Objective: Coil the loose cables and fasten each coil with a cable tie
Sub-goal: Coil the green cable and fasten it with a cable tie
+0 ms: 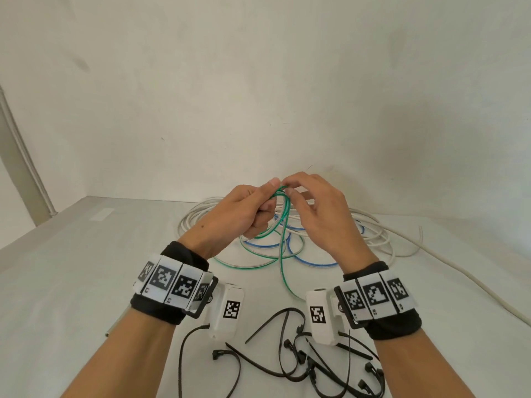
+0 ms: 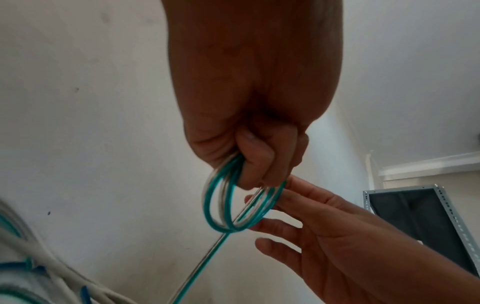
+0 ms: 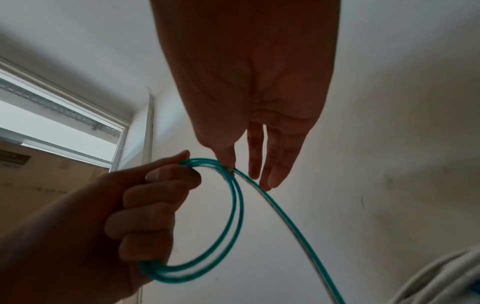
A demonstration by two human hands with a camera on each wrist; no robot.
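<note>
A thin green cable (image 1: 282, 248) rises from the table into both hands, held above the cable heap. My left hand (image 1: 247, 211) grips a small coil of it (image 2: 207, 207) with its fingers curled through the loops (image 3: 237, 205). My right hand (image 1: 324, 214) pinches the same cable at the top of the coil between thumb and forefinger, and its other fingers (image 3: 270, 164) are stretched out. The free strand (image 3: 285, 222) runs down from that pinch to the table. Several black cable ties (image 1: 290, 366) lie loose on the table below my wrists.
A thick white cable (image 1: 201, 214) lies in wide loops at the back of the table, with a blue cable (image 1: 310, 262) tangled in it. One white strand (image 1: 459, 271) trails off to the right. The wall stands close behind. A grey metal rack (image 2: 449, 218) is off to the side.
</note>
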